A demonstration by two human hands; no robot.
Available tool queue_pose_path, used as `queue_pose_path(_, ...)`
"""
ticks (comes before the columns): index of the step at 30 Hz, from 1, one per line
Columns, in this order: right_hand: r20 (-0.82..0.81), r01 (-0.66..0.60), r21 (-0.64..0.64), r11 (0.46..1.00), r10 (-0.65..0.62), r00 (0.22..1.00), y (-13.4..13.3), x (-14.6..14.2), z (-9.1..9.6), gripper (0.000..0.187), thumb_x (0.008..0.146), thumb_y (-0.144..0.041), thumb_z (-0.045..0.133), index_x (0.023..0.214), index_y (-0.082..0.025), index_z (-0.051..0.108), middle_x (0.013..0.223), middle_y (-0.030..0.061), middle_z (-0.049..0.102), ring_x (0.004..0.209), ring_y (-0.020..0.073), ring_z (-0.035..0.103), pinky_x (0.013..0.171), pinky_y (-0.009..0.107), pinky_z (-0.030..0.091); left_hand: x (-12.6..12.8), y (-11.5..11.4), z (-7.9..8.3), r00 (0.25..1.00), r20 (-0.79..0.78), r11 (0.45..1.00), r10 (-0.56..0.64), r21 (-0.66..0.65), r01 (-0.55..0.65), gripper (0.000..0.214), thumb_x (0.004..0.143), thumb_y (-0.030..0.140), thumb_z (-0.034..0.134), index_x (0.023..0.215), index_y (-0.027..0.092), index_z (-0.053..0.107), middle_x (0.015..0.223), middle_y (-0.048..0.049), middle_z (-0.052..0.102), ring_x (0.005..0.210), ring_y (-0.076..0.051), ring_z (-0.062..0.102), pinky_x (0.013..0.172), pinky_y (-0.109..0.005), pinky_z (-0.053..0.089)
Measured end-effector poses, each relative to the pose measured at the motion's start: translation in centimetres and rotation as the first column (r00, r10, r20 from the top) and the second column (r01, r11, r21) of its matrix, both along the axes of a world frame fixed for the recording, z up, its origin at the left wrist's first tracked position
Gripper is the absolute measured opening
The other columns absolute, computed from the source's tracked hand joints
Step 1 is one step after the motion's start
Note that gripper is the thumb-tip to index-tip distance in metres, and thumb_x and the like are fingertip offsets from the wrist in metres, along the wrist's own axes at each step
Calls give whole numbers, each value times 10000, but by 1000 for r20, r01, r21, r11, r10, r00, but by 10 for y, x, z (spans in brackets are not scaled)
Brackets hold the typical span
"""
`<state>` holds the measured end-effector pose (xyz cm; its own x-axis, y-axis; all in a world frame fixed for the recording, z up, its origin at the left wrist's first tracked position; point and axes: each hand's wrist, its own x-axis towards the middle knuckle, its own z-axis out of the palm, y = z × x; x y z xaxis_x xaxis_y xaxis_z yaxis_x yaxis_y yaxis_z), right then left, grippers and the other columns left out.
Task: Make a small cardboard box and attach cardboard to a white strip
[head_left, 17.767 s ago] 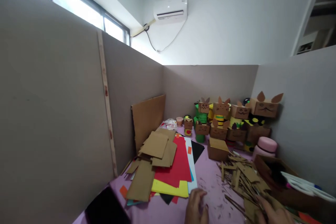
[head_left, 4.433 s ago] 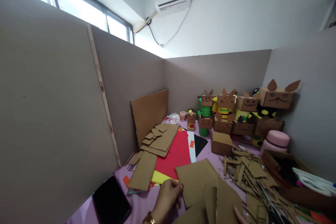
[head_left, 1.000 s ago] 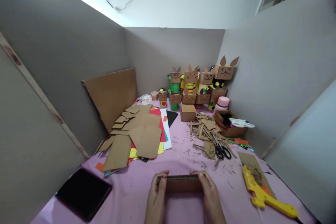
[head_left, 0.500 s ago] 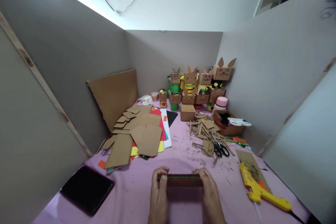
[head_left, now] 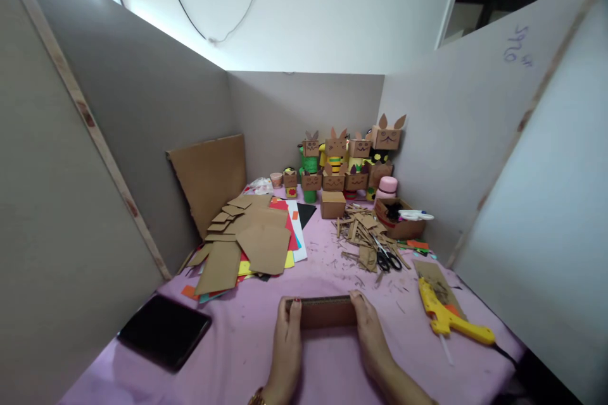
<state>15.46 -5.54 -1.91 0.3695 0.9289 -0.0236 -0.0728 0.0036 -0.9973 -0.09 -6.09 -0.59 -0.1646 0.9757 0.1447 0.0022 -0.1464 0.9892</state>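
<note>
Between my two hands is a piece of brown cardboard (head_left: 329,314), held upright on edge with its dark corrugated edge on top. My left hand (head_left: 287,335) grips its left end, thumb on the near face. At the right end my right hand (head_left: 369,332) is closed on it in the same way. Whether it is one sheet or a folded piece, I cannot tell. Both hands are low over the front middle of the pink tablecloth (head_left: 228,354).
A black tablet-like slab (head_left: 164,331) lies left. Cardboard pieces (head_left: 263,247) cover coloured paper behind it. To the right are a yellow glue gun (head_left: 451,316), black-handled scissors (head_left: 388,259) and cardboard scraps (head_left: 358,228). Cardboard animal figures (head_left: 335,161) stand at the back beside a small box (head_left: 333,205).
My view has tilted up and shifted right. The cardboard stays in both hands and now shows more of its near face. More of my forearms is visible.
</note>
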Motion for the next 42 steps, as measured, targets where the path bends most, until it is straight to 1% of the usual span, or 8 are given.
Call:
queue_pose_path(4,-56,-78,36,996,80,995,5,8,-6,554,771,-587,530,1081,-141,637,1270,154,605,1273,292,453,1081,471,292,-1,6,3,1000,14,1000,-2,16,2,284,867,487,478,829,211,534,781,-4,563,817,-201,538,788,-315,451)
queue_pose_path(9,-61,-268,246,931,291,955,9,12,8,575,601,-429,789,1093,-187,614,1155,108,690,1132,270,589,1015,432,395,0,14,13,999,32,999,18,49,-19,330,850,526,477,828,203,543,757,-5,568,782,-204,549,729,-313,460)
queue_pose_path(15,-79,-314,314,896,354,932,7,6,11,503,620,-409,777,1037,-189,602,1090,94,717,1076,271,621,975,430,427,-3,14,10,1000,21,995,18,96,-20,306,849,518,481,802,222,542,773,-7,586,800,-213,558,755,-317,454)
queue_pose_path(23,-27,-147,202,968,156,987,8,0,5,266,806,-493,550,806,-232,602,845,17,672,944,226,586,842,314,446,-6,18,-5,999,49,997,-1,77,-2,297,824,515,529,797,222,564,796,-14,616,860,-221,572,840,-341,456)
queue_pose_path(29,13,-108,209,972,107,994,11,-5,4,245,813,-468,531,739,-234,521,722,-38,547,757,180,507,736,269,412,-16,25,-15,988,139,998,67,-14,-66,430,781,580,534,909,181,631,1035,-118,683,1129,-281,545,998,-423,394)
queue_pose_path(36,44,-136,210,968,130,991,9,0,2,276,796,-504,541,754,-231,543,724,-31,551,761,191,503,733,280,400,-26,28,-14,975,212,997,71,-27,-67,450,721,557,587,802,119,655,932,-146,722,938,-294,649,869,-413,490)
queue_pose_path(39,37,-148,200,969,143,989,9,1,2,275,779,-510,557,749,-237,555,711,-31,570,766,200,509,749,289,399,-37,29,-13,969,214,993,120,-34,-115,443,779,519,539,950,120,630,1114,-169,664,1074,-277,607,944,-400,448)
queue_pose_path(42,4,-148,182,972,150,989,7,0,2,268,771,-506,568,733,-241,561,718,-19,601,791,212,534,748,293,413,-42,28,-10,975,193,993,107,18,-113,470,774,452,603,1162,197,539,1367,-113,499,1322,-222,393,1071,-339,316)
